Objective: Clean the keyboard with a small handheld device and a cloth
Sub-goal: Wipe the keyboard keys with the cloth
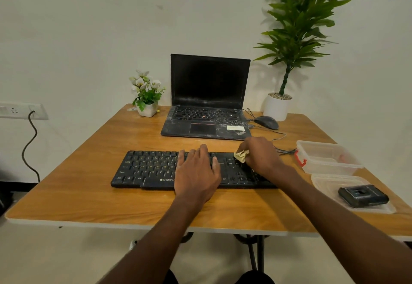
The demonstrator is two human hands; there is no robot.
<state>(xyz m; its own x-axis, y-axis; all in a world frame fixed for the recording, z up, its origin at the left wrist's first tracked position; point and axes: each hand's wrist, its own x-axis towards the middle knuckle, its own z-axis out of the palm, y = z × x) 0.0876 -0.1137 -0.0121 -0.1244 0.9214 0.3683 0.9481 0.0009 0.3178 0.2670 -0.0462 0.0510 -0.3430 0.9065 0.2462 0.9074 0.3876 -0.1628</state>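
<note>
The black keyboard (pixel 191 170) lies near the front middle of the surface (pixel 89 199). The left hand (pixel 197 172) rests flat on its middle, fingers relaxed, steadying it. The right hand (pixel 259 154) grasps a bunched yellow cloth (pixel 241 155) against the keys on the right. To wipe well, I think short strokes along each key row, with light pressure, are best. The small handheld device (pixel 363 195) sits far right on a plastic lid (pixel 330 183).

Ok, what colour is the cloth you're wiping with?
Pale yellow: the cloth shows bunched in the right hand over the keyboard, head view.
</note>
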